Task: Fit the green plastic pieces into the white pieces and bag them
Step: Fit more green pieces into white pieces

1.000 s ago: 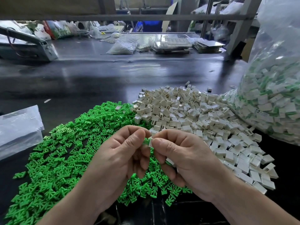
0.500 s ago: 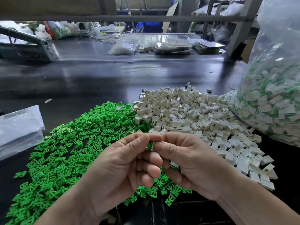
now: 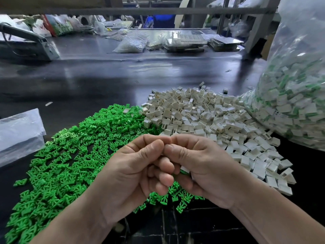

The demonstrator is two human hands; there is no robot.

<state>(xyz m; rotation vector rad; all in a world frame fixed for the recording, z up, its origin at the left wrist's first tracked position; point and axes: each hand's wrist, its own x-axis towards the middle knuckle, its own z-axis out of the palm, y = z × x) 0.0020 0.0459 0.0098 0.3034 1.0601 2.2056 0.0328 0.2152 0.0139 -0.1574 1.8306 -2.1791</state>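
Observation:
My left hand (image 3: 135, 171) and my right hand (image 3: 202, 166) meet over the near edge of the piles, thumbs and forefingers pressed tip to tip. The small green piece and white piece pinched between them are hidden by the fingertips. In the curled lower fingers of my right hand sits a white piece (image 3: 185, 169) with a green edge. A wide pile of green plastic pieces (image 3: 73, 155) lies to the left. To the right is the heap of white pieces (image 3: 202, 117). At far right a large clear bag (image 3: 299, 95) holds fitted white-and-green pieces.
A folded clear plastic bag (image 3: 19, 134) lies at the left edge of the dark table (image 3: 105, 81). Across the table stand a grey machine (image 3: 26, 44), a small bag of parts (image 3: 131, 44) and flat trays (image 3: 186, 41). A grey frame post (image 3: 255, 32) rises at back right.
The thumbs and forefingers have closed together, and the green and white pieces that showed between them are now covered. Both hands stay in the same place.

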